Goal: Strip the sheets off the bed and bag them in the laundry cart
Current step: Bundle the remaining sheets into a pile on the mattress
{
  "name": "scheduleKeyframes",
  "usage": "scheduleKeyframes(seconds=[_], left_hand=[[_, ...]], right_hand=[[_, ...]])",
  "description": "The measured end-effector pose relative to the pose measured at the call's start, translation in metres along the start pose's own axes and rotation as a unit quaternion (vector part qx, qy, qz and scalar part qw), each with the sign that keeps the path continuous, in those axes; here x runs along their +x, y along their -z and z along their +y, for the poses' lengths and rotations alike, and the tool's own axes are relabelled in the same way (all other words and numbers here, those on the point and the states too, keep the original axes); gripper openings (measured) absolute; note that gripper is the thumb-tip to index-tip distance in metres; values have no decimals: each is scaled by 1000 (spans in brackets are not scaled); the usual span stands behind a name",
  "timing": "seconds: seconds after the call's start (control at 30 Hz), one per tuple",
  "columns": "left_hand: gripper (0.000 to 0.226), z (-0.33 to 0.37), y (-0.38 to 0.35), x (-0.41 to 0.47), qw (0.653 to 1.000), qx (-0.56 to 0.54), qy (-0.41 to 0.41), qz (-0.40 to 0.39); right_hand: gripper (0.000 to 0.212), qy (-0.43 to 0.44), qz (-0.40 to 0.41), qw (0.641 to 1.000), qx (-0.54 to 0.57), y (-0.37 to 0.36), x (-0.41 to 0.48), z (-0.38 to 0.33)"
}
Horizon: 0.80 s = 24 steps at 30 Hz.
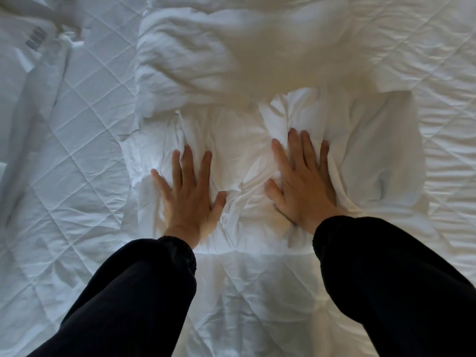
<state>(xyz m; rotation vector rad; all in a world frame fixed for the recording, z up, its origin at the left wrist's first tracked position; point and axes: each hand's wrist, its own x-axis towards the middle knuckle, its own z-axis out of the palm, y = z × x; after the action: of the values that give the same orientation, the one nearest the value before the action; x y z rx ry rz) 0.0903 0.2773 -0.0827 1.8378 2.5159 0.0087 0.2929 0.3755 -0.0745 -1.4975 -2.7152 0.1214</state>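
Under your palms lies the wadded sheet (242, 150), and neither hand has hold of it: your left hand (186, 194) and right hand (301, 186) both lie flat with fingers (189, 163) straight and fanned apart, pressing the cloth down onto the quilted mattress cover (77, 163) and pinching nothing. That suits the step as I read it, which is squashing the air out of the wad so it carries small. Lean your weight through the heels of the hands rather than the fingertips. Work from the near edge toward the far one, so trapped air escapes away from you instead of ballooning between your hands, where a ridge of folds stands up. Once it is flat enough, tuck the loose flap at your right into the middle, then slide your fingers under the near edge from both sides and scoop; a trailing corner is what would likely drag or trip you on the way out. Just beyond, touching the far side of the wad, sits a bigger, blurred heap of white bedding (206, 52). I cannot tell whether it is sheet or duvet, so check before gathering it in. More linen with a grey label (36, 38) lies crumpled at the far left, well apart. No laundry cart shows from this view.
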Motion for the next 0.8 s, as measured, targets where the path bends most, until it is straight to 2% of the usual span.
scheduleKeyframes(seconds=[0.2,0.3,0.43,0.53,0.63,0.7,0.8], left_hand=[[80,1,5,2,999,30,8,-25],[81,-1,14,1,999,15,2,-36],[81,4,32,-4,999,-6,-5,-37],[74,15,50,-12,997,-81,2,2],[60,34,63,-19,992,-116,25,41],[52,46,73,-18,984,-161,62,34],[41,48,80,-10,969,-225,90,42]], right_hand=[[76,-5,-10,1000,-3,7,0,-2],[70,-38,-3,999,12,19,-14,-5],[65,-148,51,986,52,27,-48,-10],[65,-262,36,959,107,41,-66,-24],[39,-319,-18,935,152,51,-79,-32],[24,-311,-21,932,184,55,-83,-27],[16,-267,-17,946,185,67,-84,-11]])
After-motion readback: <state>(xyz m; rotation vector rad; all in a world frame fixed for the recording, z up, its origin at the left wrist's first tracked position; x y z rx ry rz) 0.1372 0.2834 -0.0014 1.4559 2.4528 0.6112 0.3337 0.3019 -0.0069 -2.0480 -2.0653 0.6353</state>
